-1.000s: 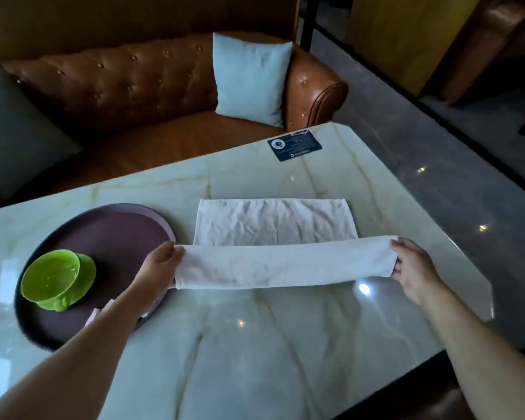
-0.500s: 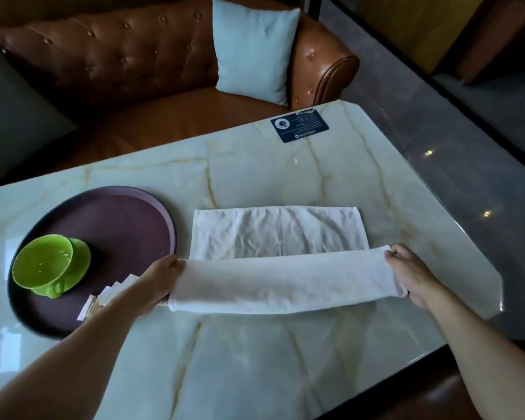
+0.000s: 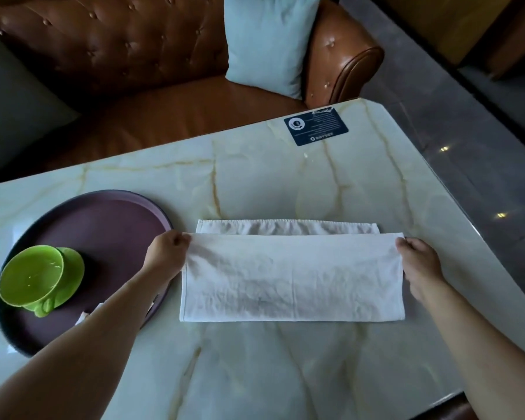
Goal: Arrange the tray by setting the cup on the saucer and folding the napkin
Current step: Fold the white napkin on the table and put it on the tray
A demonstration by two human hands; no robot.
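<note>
White cloth napkin lies on the bench, right of the tray; wrinkled, near half folded up over itself, a thin strip of the lower layer showing past the far edge. Left hand grip pinches the top layer's far left corner, right hand grip pinches the far right corner. Green cup sits tilted on green saucer, on the near-left part of the round dark purple tray. Bench is pale glossy marble with yellow veins, dark blue card near far edge. Behind: brown tufted leather sofa with light blue cushion. Grey floor at right.
</note>
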